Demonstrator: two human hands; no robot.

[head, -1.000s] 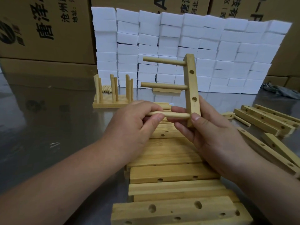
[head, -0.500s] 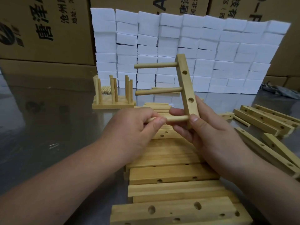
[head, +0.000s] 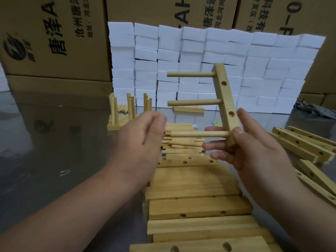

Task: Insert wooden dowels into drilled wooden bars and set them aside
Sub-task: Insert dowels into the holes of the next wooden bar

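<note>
The left hand (head: 143, 140) hovers above the table with its fingers loosely curved and nothing in its grasp. Its blurred fingertips lie just beside the free end of the bottom dowel (head: 198, 134), and it cannot be told whether they touch it. That dowel sits in the lowest hole of the bar (head: 224, 99), which is held nearly upright in the air with its top leaning slightly left. The middle dowel (head: 194, 102) and the top dowel (head: 190, 74) jut leftward from the same bar, and two round holes show on its near face. The right hand (head: 254, 151) grips the bar's lower end, with the thumb on the front and the fingers curled behind.

At far left a cardboard box (head: 54, 42) bears a round dark logo, the large characters "唐泽" and a smaller line beginning "沧州唐泽", all printed sideways. On the metal table (head: 45, 151) in front of it stands a small assembly (head: 123, 113) of wood with dowels pointing up. Behind that rises a wall of white foam blocks (head: 200, 51). The middle box (head: 145, 11) shows "唐泽" again beside cut-off Latin letters, and the right box (head: 312, 19) reads "科技有". Under the hands lies a heap of loose dowels (head: 181, 144), and nearer the camera is a stack of drilled bars (head: 196, 206). More bars (head: 298, 142) lie to the right, with a grey cloth (head: 316, 110) beyond them.
</note>
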